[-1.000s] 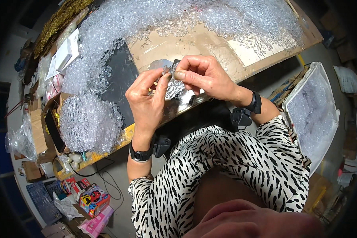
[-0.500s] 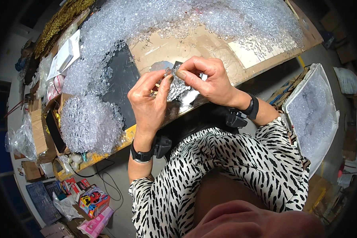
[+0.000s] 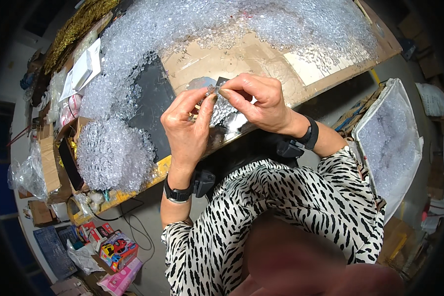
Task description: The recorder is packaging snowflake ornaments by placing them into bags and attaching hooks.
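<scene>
Near the front edge of the table, my left hand (image 3: 188, 116) and my right hand (image 3: 259, 101) work close together, fingertips almost meeting. Between them is a small clear plastic piece (image 3: 212, 90), pinched by the left thumb and forefinger. My right thumb and forefinger are pressed together at its right side; what exactly lies in that pinch is too small to make out. Just below the fingers, a shiny silvery surface (image 3: 225, 114) with clear bits on it shows, partly hidden by my hands. A stack of clear plastic snowflakes (image 3: 114, 155) lies to the left.
A large heap of clear plastic pieces (image 3: 192, 22) spreads over the far side of the table (image 3: 212, 61). At right stands a white-lined container (image 3: 387, 143) full of clear pieces. Cardboard boxes (image 3: 48, 163) and a colourful toy box (image 3: 117, 250) are at left; a cable (image 3: 142, 234) hangs there.
Both hands stay nearly in place, with only slight finger shifts around the clear piece. My head has tilted a little, and the table heaps look unchanged.
</scene>
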The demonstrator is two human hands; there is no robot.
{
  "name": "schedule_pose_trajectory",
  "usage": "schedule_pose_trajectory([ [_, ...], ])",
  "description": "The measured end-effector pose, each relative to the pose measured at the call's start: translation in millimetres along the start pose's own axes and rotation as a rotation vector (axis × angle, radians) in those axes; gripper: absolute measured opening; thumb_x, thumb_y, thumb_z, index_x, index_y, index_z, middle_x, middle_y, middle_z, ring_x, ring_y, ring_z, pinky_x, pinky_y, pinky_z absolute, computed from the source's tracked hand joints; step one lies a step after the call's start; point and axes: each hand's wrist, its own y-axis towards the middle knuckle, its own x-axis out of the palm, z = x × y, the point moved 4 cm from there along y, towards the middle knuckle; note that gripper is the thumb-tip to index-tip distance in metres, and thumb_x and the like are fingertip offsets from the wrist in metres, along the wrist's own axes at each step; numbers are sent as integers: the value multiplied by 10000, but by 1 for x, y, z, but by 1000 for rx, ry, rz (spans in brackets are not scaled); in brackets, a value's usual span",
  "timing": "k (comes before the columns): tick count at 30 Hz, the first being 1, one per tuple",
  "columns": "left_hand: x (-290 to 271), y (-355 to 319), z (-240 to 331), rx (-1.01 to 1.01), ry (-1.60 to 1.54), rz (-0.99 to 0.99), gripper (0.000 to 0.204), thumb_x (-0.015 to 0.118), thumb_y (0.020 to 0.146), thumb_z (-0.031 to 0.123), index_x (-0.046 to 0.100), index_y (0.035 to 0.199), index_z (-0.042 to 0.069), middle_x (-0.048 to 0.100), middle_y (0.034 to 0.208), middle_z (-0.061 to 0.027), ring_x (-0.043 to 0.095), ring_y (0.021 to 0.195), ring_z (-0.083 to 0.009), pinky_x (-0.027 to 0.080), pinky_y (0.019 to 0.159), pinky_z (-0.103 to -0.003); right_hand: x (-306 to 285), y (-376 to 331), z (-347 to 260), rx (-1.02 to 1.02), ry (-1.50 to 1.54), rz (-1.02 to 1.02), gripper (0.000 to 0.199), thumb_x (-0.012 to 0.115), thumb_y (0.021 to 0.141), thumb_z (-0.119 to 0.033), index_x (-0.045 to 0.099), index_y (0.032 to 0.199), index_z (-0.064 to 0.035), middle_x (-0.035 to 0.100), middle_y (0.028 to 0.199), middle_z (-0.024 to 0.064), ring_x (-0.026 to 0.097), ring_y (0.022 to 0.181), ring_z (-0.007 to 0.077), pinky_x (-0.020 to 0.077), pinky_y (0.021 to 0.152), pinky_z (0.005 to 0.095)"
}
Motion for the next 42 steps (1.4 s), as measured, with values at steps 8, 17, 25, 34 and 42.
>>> schedule_pose_trajectory([
  [8,0,-2,3,3,11,-5,139,669,770,30,660,902,-14,655,804,-96,594,644,-139,449,538,-236,2,-1,-1,-71,-106,-35,64,652,777,-43,610,813,-12,595,660,91,581,548,195,440,481,278],
  [17,2,-2,5,-32,-53,-99,155,640,780,38,662,928,0,654,830,-94,594,682,-143,454,583,-248,-3,7,-8,-1,-50,-155,72,635,807,-71,607,782,-9,576,605,57,512,488,114,379,438,248],
  [25,5,2,4,-149,-270,-145,244,593,841,75,625,1078,26,638,834,-69,572,723,-104,459,653,-237,-9,9,-12,90,18,-197,98,631,810,-72,584,758,-4,559,594,60,505,491,139,370,443,258],
  [34,4,10,16,35,-162,-253,222,559,858,38,614,1072,17,609,807,-76,563,688,-141,448,626,-251,-11,11,-14,89,3,-211,141,593,817,-78,557,726,23,549,563,102,517,469,161,383,441,292],
  [42,7,14,8,-31,-188,-327,143,591,838,56,651,956,3,604,742,-63,527,619,-109,411,554,-232,-17,10,-13,167,37,-265,110,612,830,-66,578,753,4,560,606,49,498,505,108,365,450,251],
])
